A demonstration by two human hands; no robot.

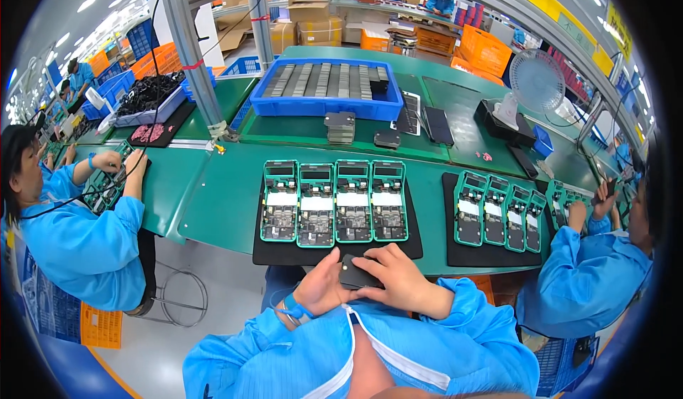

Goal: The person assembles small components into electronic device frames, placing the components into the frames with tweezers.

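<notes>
Close to my body, just off the table's near edge, a dark flat rectangular block [356, 274] is held between my two hands. My left hand [318, 285] supports it from the left side, with a blue band on that wrist. From the right, my right hand [400, 279] closes over it, fingers on its upper face. Just beyond lie several opened handheld devices in green frames [316, 207], side by side on a black mat [338, 254]. Their circuit boards and white panels face up. The block's underside is hidden by my palms.
A blue tray [260, 106] with rows of grey flat blocks stands at the back. Before it sit a small stack of blocks [340, 127] and a dark piece [387, 139]. More green-framed devices [498, 210] lie right. Co-workers sit left [85, 235] and right [590, 271]. A fan [537, 80] stands back right.
</notes>
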